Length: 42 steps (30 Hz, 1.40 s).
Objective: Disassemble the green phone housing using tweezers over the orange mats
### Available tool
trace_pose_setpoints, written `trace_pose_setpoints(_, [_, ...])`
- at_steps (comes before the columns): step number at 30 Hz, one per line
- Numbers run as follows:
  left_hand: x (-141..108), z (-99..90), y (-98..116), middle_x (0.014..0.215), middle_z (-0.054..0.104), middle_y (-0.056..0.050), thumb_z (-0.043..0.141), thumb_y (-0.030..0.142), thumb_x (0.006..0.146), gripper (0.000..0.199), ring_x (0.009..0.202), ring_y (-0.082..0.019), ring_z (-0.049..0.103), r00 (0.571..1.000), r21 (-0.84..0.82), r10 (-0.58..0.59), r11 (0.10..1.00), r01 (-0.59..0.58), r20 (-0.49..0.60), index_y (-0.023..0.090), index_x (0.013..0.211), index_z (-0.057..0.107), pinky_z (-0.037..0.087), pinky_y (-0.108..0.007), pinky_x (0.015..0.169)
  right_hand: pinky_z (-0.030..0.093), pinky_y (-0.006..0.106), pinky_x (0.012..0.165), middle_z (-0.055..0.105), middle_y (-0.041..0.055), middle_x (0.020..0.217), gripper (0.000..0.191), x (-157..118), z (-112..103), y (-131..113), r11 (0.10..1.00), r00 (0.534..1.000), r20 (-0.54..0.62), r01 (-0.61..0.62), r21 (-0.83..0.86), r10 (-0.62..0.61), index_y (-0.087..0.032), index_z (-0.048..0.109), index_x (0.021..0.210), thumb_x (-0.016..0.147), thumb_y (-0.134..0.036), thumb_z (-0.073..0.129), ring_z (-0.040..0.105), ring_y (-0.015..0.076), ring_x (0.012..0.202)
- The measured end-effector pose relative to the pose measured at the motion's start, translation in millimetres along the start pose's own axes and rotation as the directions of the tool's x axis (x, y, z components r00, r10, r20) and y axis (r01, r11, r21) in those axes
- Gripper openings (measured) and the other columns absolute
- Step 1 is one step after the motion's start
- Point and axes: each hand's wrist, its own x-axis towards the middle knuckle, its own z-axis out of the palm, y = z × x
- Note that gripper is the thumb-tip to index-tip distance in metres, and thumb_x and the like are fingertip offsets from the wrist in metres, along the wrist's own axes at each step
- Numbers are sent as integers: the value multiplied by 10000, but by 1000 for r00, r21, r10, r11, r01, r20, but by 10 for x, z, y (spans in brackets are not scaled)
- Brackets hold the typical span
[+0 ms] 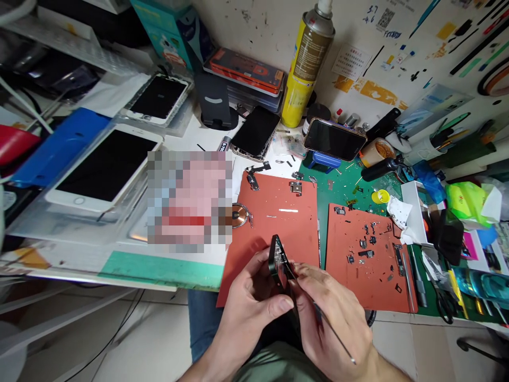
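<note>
Low over the front of the left red-brown mat (274,204), my left hand (250,300) is closed around a dark phone housing (273,263). The housing is tilted up on edge, and some of its inner side shows. My right hand (336,297) is at the housing's right side, its fingers closed round a thin metal tool (337,338). One end of the tool sticks out below the hand, while its working end is hidden. A copper-coloured round coil (238,215) lies at the mat's left edge.
Small phone parts (366,253) lie scattered on the right mat (342,286). Scissors (444,310) are near the right edge. A yellow spray can (304,69) stands behind, left of a propped phone (335,139). A white phone (105,167) lies at the left, near a blurred-out patch.
</note>
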Motion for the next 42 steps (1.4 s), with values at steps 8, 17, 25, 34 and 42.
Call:
trace_pose_setpoints(8, [33,-138,-40,987,834,-57,1033,429,719,498,882,-201,778,1000,-94,-28,995,29,14,216,1119,827,632,-260,799,748,323,855,859,45,1058,240,-152,-15,207,601,801,7,-455,657,599,-249,792,1148,992,-75,739,867,220,946])
trace_pose_setpoints(17, [44,-75,87,886,819,-38,1039,379,721,327,778,-147,750,995,-228,-78,970,89,56,213,946,868,629,-212,720,750,356,805,866,49,988,75,-137,208,445,149,648,260,-505,850,716,-240,829,1010,947,-230,868,860,218,830])
trace_pose_setpoints(25, [45,-36,132,838,806,-20,1019,362,760,277,703,-111,715,989,-261,-89,958,117,118,216,948,877,609,-190,688,749,370,803,870,57,991,71,-158,225,450,126,645,275,-504,854,713,-238,827,1004,946,-229,867,866,239,842])
trace_pose_setpoints(34, [43,-6,159,795,796,-16,1020,369,755,277,639,-113,698,990,-265,-83,958,111,116,245,964,886,604,-211,647,750,380,791,864,56,963,71,-143,229,457,130,637,275,-513,848,720,-232,830,988,934,-229,876,864,244,831])
trace_pose_setpoints(42, [59,-36,130,852,810,-23,1005,385,779,274,734,-123,725,990,-226,-60,970,88,127,224,960,876,594,-192,701,746,381,792,860,50,961,59,-162,236,453,157,650,273,-522,838,709,-238,826,988,945,-224,864,856,226,797])
